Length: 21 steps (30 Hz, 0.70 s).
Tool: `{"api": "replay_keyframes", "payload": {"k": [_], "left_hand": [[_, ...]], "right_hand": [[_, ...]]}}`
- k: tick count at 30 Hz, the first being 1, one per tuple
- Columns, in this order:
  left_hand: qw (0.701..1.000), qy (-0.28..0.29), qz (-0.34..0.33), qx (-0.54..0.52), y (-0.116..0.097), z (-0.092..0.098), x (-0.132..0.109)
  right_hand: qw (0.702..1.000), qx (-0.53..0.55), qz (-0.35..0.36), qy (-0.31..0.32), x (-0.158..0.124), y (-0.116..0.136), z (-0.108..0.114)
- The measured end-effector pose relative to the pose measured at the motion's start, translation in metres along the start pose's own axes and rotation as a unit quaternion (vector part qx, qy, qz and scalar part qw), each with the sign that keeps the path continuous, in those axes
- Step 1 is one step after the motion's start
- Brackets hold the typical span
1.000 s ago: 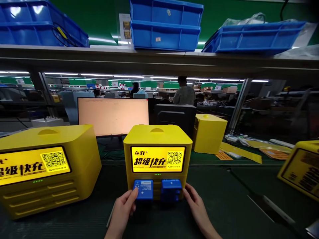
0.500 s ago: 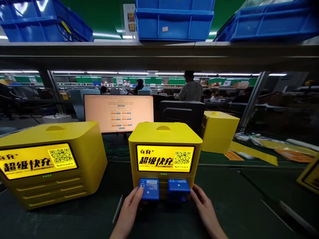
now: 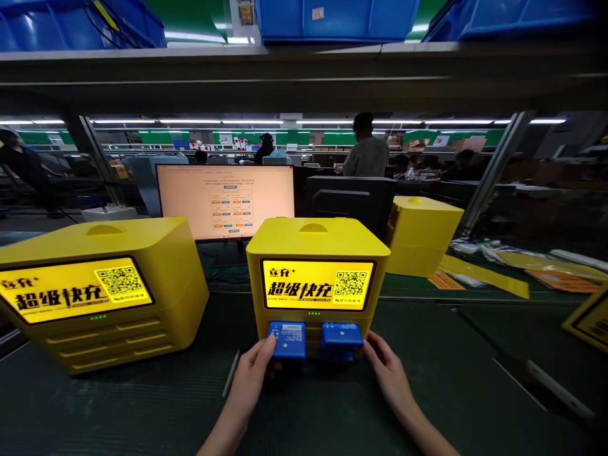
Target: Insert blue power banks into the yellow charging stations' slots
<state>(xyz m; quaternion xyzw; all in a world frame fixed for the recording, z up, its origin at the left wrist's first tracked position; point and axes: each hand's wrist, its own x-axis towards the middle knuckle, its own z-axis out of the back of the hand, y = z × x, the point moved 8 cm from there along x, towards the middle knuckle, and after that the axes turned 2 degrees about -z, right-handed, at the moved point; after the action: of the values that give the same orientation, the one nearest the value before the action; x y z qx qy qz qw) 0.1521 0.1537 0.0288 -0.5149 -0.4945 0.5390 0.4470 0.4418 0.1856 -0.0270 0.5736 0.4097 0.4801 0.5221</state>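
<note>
At 6 o'clock on the surface (image 3: 142, 411): yellow charging cabinet (image 3: 317, 253). Left hand (image 3: 254, 373) pinching left blue power bank (image 3: 287, 339); right hand (image 3: 387, 370) gripping right blue power bank (image 3: 341, 335). Advisable: keep both level, square to slots.

A dim factory hall behind a dark green belt (image 3: 427, 392).

A grey shelf (image 3: 304, 69) runs overhead, carrying blue bins (image 3: 332, 16). Past it, strip lights (image 3: 218, 121) stretch across the hall, with green walls (image 3: 337, 137) at the far end. A lit monitor (image 3: 225, 201) stands behind the belt, and a person (image 3: 365, 152) works at a bench further back.
</note>
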Motion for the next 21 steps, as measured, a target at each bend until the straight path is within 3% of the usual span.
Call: {"api": "replay_keyframes", "payload": {"k": [3, 6, 11, 14, 17, 21], "left_hand": [[0.998, -0.04, 0.026, -0.034, 0.008, 0.005, -0.001], [0.997, -0.063, 0.003, -0.049, 0.01, 0.004, 0.0], [1.0, -0.017, -0.003, -0.019, 0.011, -0.002, 0.007], [0.996, 0.031, -0.013, 0.086, 0.007, 0.003, 0.006], [0.979, 0.019, -0.016, 0.202, 0.009, 0.013, 0.005], [0.996, 0.059, 0.038, 0.047, 0.028, 0.0, 0.005]], "right_hand": [[1.0, 0.0, 0.003, -0.002, 0.0, 0.001, 0.001], [1.0, 0.0, 0.005, -0.004, 0.001, 0.002, 0.001], [1.0, 0.0, 0.01, 0.001, 0.0, 0.006, 0.0], [1.0, 0.0, 0.007, 0.004, -0.001, 0.007, -0.001], [1.0, -0.002, 0.0, 0.006, -0.001, 0.007, 0.0], [1.0, -0.003, -0.007, 0.0, -0.001, 0.005, 0.001]]}}
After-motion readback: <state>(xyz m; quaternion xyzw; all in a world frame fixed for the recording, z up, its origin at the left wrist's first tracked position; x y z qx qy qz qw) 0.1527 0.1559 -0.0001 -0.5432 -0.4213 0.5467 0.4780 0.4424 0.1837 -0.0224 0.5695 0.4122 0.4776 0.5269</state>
